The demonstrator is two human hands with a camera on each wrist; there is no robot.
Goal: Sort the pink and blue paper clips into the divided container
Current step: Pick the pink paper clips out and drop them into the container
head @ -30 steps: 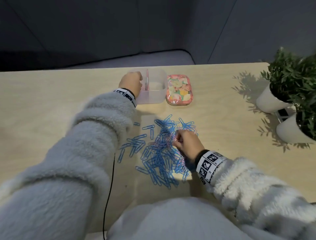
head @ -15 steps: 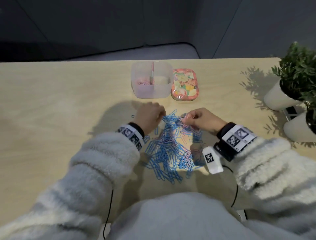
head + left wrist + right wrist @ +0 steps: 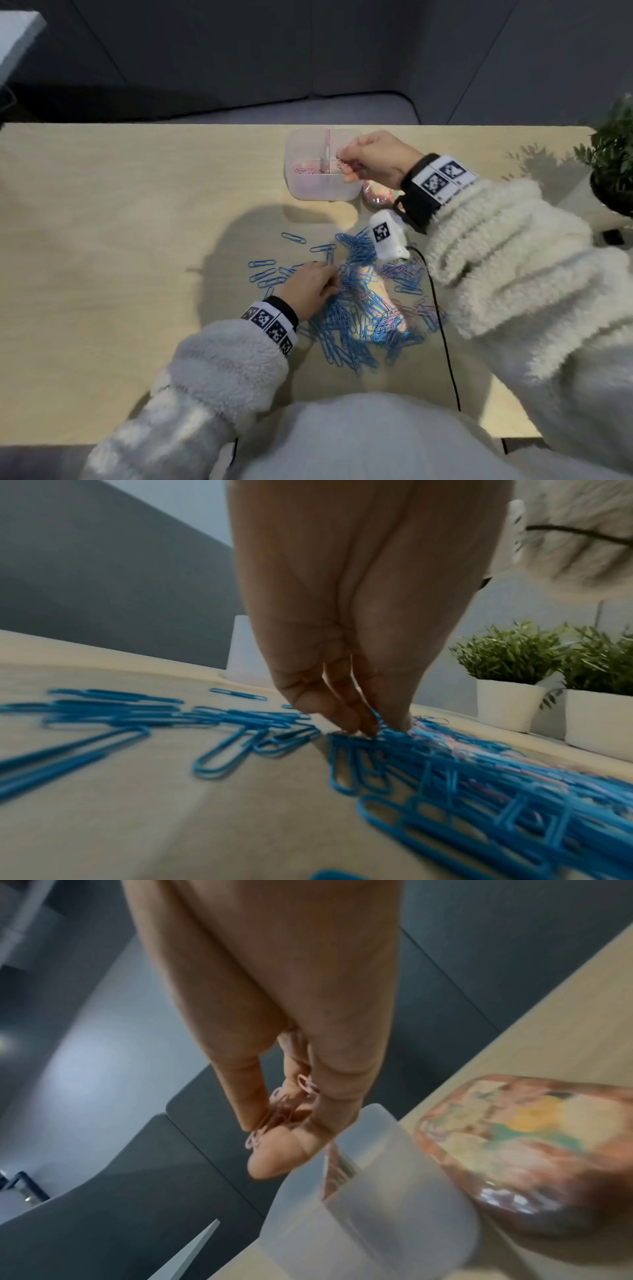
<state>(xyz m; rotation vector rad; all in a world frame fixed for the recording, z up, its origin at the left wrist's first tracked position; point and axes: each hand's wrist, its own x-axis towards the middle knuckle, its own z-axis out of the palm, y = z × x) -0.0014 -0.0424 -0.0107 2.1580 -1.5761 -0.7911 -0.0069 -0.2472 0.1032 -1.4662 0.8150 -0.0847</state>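
A clear divided container (image 3: 298,185) (image 3: 369,1218) stands at the table's far middle, with pink clips (image 3: 306,170) in its left compartment. My right hand (image 3: 371,158) (image 3: 274,1123) hovers over its right side, near the divider, and pinches a small bunch of pink paper clips (image 3: 279,1112). A heap of blue paper clips (image 3: 359,308) (image 3: 462,772) with some pink ones mixed in lies in front of me. My left hand (image 3: 310,286) (image 3: 359,723) is down at the heap's left edge, its fingertips pinching into the blue clips.
The container's floral lid (image 3: 376,200) (image 3: 520,1150) lies right of the container, partly under my right wrist. Potted plants (image 3: 613,168) (image 3: 514,674) in white pots stand at the table's right edge. Loose blue clips (image 3: 263,270) are scattered left of the heap. A black cable (image 3: 442,329) crosses the table.
My right hand has lifted from the heap and carried pink clips up to the container. My left hand stayed low and shifted a little along the heap's left edge.
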